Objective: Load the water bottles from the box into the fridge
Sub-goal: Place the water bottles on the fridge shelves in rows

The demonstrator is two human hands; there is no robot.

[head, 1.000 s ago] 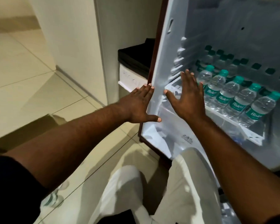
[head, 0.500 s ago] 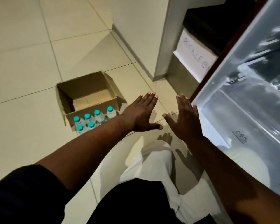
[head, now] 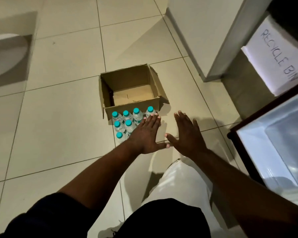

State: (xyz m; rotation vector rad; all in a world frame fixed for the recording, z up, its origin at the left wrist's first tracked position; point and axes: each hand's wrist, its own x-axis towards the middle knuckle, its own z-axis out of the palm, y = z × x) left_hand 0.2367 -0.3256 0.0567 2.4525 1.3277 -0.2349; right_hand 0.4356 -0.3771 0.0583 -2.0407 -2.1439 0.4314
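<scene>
Your view swung from fridge (head: 273,143) to box (head: 130,88) | left hand (head: 145,134), right hand (head: 187,136): spread flat, empty, poised for bottles (head: 127,121) at 11 o'clock.

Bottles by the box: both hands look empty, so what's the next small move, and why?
Probably lower the left hand onto the nearest bottle and close the fingers around it. Both hands, the right hand too, hover open and empty, seven capped bottles show in front of the box, and the fridge stands open.
</scene>
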